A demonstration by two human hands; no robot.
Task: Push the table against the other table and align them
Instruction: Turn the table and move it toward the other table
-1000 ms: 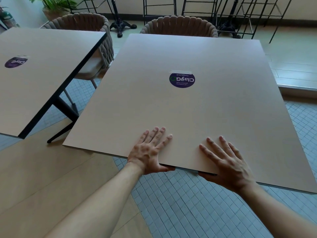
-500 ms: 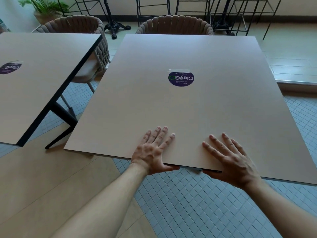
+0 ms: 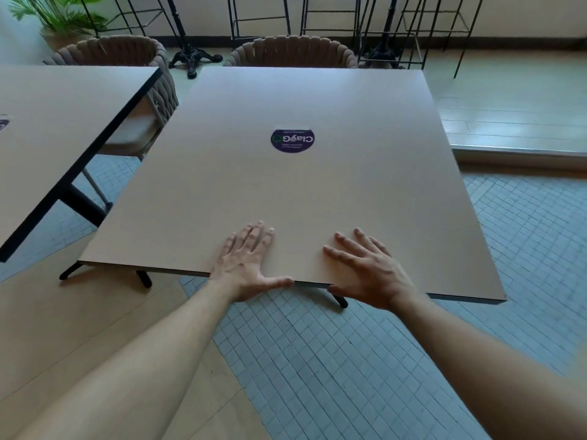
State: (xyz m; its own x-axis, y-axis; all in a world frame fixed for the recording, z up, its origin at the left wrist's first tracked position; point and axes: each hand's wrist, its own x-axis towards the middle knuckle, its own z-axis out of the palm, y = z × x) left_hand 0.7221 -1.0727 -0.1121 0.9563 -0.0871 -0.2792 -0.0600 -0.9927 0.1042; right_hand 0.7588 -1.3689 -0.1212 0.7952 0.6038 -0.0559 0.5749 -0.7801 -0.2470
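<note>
A square beige table [image 3: 365, 192] with a round purple sticker [image 3: 292, 140] stands in front of me. My left hand [image 3: 246, 262] lies flat on its near edge with the thumb hooked under the rim. My right hand [image 3: 368, 271] grips the same edge a little to the right, fingers spread on top and thumb below. A second beige table [image 3: 63, 122] with a black edge stands to the left. A wedge-shaped gap separates the two tables, and their edges are not parallel.
Two woven chairs [image 3: 120, 52] [image 3: 295, 52] stand behind the tables, one partly in the gap. Black metal stools and a pedestal base [image 3: 193, 58] line the back wall. A potted plant [image 3: 54, 17] sits at the far left. A raised floor step [image 3: 521, 150] runs at the right.
The table top sits further from me and more to the left in view, with its black legs now showing under the near edge. Both hands stay on that edge.
</note>
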